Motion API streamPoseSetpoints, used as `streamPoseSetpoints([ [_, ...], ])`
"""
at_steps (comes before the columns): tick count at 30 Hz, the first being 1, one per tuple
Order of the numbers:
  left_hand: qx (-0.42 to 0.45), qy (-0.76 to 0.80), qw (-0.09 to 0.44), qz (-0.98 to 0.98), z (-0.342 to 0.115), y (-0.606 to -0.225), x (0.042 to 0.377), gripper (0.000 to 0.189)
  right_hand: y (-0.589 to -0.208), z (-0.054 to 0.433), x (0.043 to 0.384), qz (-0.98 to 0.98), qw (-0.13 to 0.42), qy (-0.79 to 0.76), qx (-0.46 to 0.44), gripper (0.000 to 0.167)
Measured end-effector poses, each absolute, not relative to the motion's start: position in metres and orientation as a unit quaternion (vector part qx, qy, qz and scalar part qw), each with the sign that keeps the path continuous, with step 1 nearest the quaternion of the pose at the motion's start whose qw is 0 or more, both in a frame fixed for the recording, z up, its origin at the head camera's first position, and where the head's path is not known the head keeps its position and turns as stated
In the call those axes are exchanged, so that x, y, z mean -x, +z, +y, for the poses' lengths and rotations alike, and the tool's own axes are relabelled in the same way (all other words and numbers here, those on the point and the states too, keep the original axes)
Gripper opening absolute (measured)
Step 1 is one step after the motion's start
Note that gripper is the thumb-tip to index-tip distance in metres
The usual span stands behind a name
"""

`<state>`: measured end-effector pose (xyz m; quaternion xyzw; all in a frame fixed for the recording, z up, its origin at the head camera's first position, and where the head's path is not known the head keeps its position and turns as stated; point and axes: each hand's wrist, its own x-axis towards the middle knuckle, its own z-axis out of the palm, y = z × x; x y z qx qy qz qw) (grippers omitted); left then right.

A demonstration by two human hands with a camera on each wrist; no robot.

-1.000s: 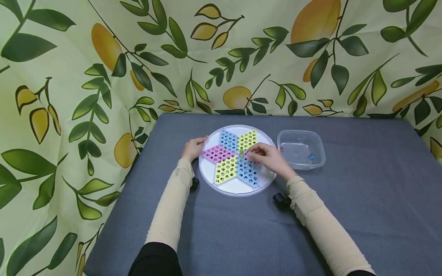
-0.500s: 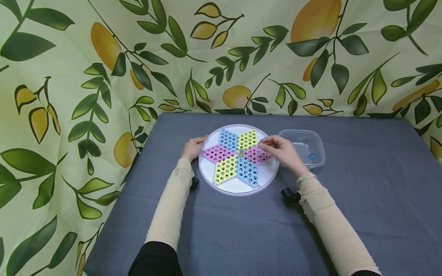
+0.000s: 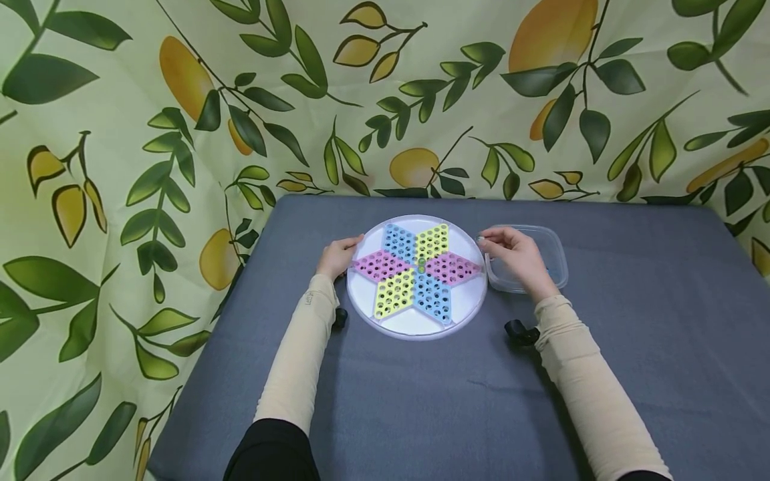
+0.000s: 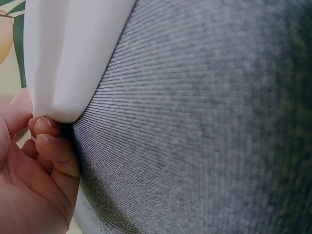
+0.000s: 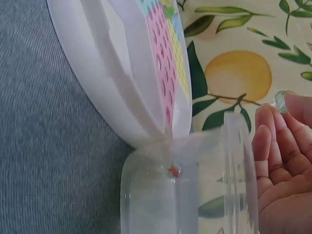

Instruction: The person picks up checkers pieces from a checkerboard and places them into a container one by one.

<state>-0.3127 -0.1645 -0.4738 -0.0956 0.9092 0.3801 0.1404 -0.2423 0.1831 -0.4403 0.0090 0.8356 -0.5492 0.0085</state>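
Observation:
A round white Chinese checkers board [image 3: 363, 297] with a blue, yellow and pink star of holes lies on the table. My left hand [image 3: 338, 257] holds its left rim. In the left wrist view, the thumb and curled fingers [image 4: 53, 146] pinch that white edge. My right hand [image 3: 519, 255] is over the left part of a clear plastic container [image 3: 564, 257]. Between its thumb and fingers it pinches a clear glass marble [image 5: 280, 101], above the container's rim. A marble with red inside [image 5: 174, 170] sits in the container. Greenish marbles [image 3: 421, 265] sit at the star's centre.
The container stands right against the board's right side. A grey cloth [image 3: 421, 407] covers the table. Behind it and to the left hangs a leaf-and-fruit patterned curtain [image 3: 361, 100]. Dark wrist devices [image 3: 521, 333] are worn below both hands.
My right hand has moved right, from near the board's centre across its pink right point to the container, with the marble pinched. The left hand has stayed on the rim.

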Motion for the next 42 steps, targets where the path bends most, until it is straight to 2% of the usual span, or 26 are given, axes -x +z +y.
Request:
streamPoseSetpoints([
  [6,0.098,0.381,0.139,0.909,-0.165,-0.473,0.313,0.035,-0.444,0.19,0.246,0.826,-0.016,-0.562,-0.032,0.039],
  [17,0.089,0.386,0.141,0.907,-0.164,-0.472,0.314,0.035,-0.449,0.206,0.251,0.853,-0.007,-0.518,-0.071,0.043],
  [29,0.085,0.391,0.132,0.907,-0.164,-0.47,0.309,0.035,-0.45,0.211,0.255,0.878,0.015,-0.474,-0.059,0.04],
  [42,0.06,0.387,0.118,0.912,-0.163,-0.467,0.303,0.036,-0.453,0.214,0.257,0.879,-0.016,-0.475,-0.041,0.037],
])
